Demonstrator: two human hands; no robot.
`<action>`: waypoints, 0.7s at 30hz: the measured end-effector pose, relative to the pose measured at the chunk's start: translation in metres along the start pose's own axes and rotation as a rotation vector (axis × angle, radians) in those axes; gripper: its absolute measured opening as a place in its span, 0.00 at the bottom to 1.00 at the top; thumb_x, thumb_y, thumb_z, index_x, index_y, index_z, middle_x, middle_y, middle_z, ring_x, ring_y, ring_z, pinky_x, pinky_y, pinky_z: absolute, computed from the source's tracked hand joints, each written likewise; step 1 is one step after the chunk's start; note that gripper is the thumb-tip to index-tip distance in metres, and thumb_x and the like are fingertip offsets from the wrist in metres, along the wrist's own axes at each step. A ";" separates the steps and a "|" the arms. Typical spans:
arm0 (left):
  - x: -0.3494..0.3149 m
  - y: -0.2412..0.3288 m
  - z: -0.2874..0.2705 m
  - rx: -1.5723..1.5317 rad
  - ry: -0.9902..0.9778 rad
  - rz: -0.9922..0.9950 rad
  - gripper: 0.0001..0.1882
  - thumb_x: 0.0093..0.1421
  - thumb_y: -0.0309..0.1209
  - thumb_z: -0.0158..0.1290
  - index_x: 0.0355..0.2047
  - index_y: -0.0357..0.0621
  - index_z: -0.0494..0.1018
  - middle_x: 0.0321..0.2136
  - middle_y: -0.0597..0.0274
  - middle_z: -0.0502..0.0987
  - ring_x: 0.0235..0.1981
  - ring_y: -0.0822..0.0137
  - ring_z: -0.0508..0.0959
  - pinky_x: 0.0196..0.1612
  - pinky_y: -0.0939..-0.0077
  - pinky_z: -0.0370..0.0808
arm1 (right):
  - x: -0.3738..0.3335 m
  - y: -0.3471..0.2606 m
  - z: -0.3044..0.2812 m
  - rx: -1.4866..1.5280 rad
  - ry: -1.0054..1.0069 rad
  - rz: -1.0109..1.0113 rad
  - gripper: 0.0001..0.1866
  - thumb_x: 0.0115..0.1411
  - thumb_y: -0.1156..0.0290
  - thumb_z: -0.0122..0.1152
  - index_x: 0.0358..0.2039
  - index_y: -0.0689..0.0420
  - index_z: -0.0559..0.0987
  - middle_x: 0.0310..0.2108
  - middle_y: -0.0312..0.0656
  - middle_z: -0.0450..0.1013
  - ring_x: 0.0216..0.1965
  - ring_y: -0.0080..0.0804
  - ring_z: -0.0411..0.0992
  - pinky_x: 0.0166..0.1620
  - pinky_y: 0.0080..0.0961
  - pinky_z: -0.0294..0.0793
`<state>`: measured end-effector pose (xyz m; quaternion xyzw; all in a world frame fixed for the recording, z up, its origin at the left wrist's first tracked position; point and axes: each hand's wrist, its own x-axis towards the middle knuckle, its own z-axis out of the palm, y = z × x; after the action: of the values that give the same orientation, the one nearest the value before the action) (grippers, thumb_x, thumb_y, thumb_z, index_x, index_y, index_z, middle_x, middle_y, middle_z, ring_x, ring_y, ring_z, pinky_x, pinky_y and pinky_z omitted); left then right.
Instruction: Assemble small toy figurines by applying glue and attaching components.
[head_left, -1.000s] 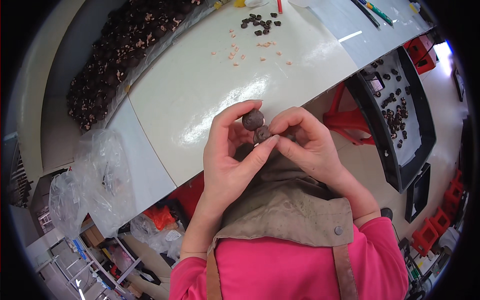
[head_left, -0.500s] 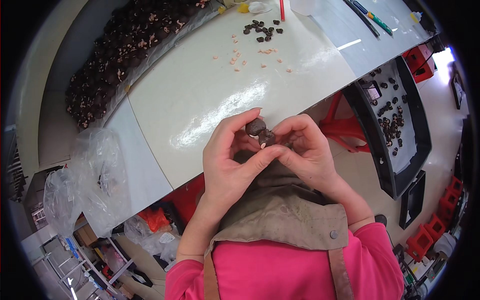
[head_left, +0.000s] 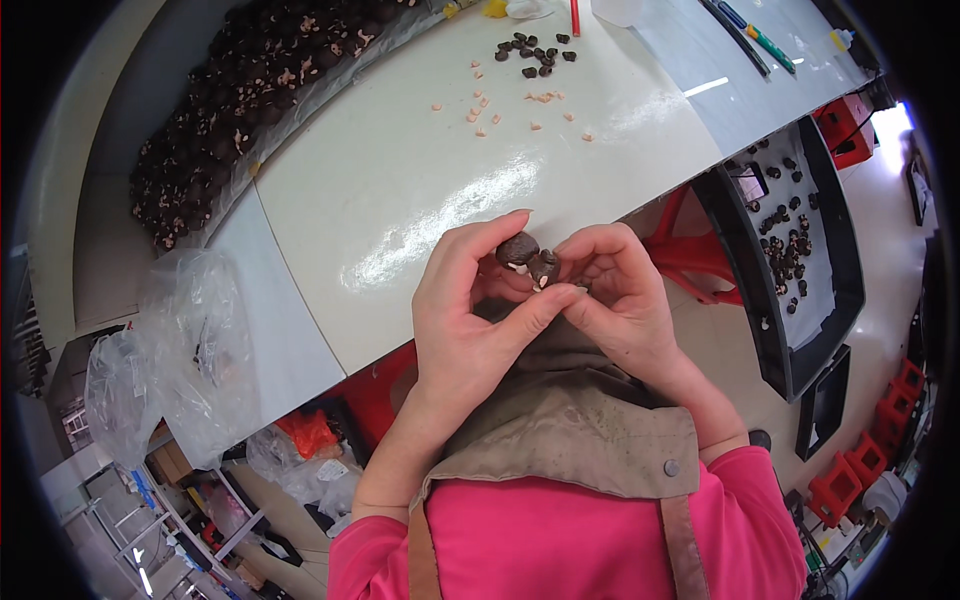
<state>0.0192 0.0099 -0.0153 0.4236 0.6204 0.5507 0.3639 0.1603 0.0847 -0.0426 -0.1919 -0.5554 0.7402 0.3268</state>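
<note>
Between my two hands is a small dark brown figure point(head_left: 517, 249) made of rounded lumps, with pale pink bits on its lower part. My left hand point(head_left: 465, 310) curls round it from the left, with the thumb stretched across below it. From the right, the bent fingers and thumb of my right hand point(head_left: 625, 295) close in on its smaller lump. Fingers hide part of the figure, and its kind is unclear. Past my hands, small pale pink pieces point(head_left: 481, 118) and several small dark brown pieces point(head_left: 545, 70) lie scattered on the white tabletop point(head_left: 400, 190).
A big heap of dark brown figures with pink bits point(head_left: 240, 110) fills the far left. Clear plastic bags point(head_left: 200, 350) hang over the table's left end. To the right stands a black tray point(head_left: 745, 290) holding similar figures, near a red stool point(head_left: 690, 255). Pens point(head_left: 770, 50) lie far right.
The figure has tilted slightly between my fingers, showing its smaller lump from another side. Both hands keep nearly the same pose, and the table's contents have shifted only slightly in view.
</note>
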 end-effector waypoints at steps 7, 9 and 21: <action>0.002 -0.001 0.002 0.095 0.014 0.062 0.28 0.48 0.22 0.62 0.50 0.39 0.67 0.41 0.64 0.66 0.36 0.76 0.71 0.37 0.85 0.73 | 0.001 0.001 0.002 -0.058 -0.005 -0.096 0.21 0.54 0.87 0.53 0.49 0.59 0.67 0.41 0.37 0.68 0.42 0.21 0.69 0.45 0.20 0.69; 0.001 -0.001 0.003 0.183 0.050 0.101 0.29 0.46 0.28 0.65 0.49 0.42 0.69 0.39 0.61 0.66 0.35 0.73 0.74 0.35 0.82 0.76 | 0.000 0.001 0.002 -0.064 -0.011 -0.080 0.21 0.54 0.86 0.55 0.49 0.60 0.67 0.42 0.37 0.67 0.41 0.21 0.67 0.45 0.19 0.69; 0.005 0.002 0.005 0.187 0.000 0.087 0.30 0.47 0.30 0.64 0.51 0.44 0.68 0.37 0.62 0.65 0.33 0.75 0.73 0.34 0.84 0.75 | -0.001 0.002 0.001 0.019 0.018 -0.003 0.22 0.55 0.77 0.60 0.50 0.61 0.65 0.41 0.35 0.67 0.39 0.18 0.66 0.43 0.16 0.68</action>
<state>0.0221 0.0159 -0.0141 0.4824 0.6500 0.5057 0.2986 0.1598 0.0832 -0.0437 -0.1945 -0.5456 0.7434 0.3345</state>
